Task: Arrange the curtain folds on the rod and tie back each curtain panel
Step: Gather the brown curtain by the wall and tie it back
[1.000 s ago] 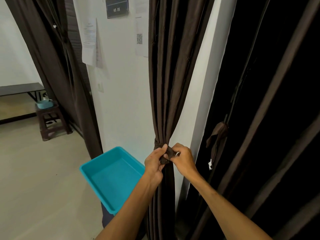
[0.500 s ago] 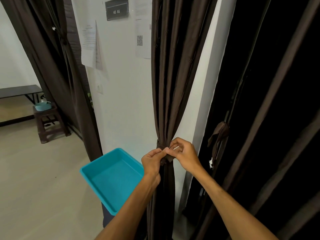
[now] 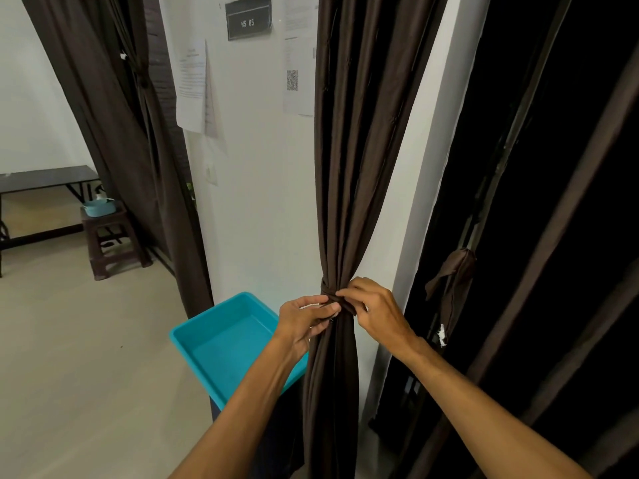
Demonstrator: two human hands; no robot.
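Head view. A dark wall sign (image 3: 248, 17) reads "WS 05". Below and to its left hangs a printed paper sheet (image 3: 191, 86), its text too small to read. To the sign's right hangs a second sheet (image 3: 298, 69) bearing a QR code, its right edge hidden behind the curtain panel (image 3: 349, 150).

The brown curtain panel hangs against the white wall and is gathered at mid-height by a matching tie-back band (image 3: 334, 298). The left hand (image 3: 306, 319) pinches the band between thumb and curled fingers from the left. The right hand (image 3: 378, 309), fingers bent and tips pointing down, pinches it from the right. Both hands stay on the band as in the earlier frames. One second ago they sat slightly lower, closed over a loose flap at its front; now the flap is drawn in and only their fingertips meet the band.

Left of the panel, a teal tray (image 3: 221, 335) sits on a dark support of which only an edge shows. Its flat teal floor is visible except where the left forearm crosses its right corner. Farther left, a small teal basin (image 3: 99, 207) stands on top of a brown stool (image 3: 112, 242); its contents cannot be told. The stool stands on the floor by the right end of a dark bench (image 3: 45, 178).

A second curtain (image 3: 114, 140) hangs tied behind the stool. At far right, a darker curtain (image 3: 560, 236) carries a loose tie-back (image 3: 453, 276) hanging unfastened.
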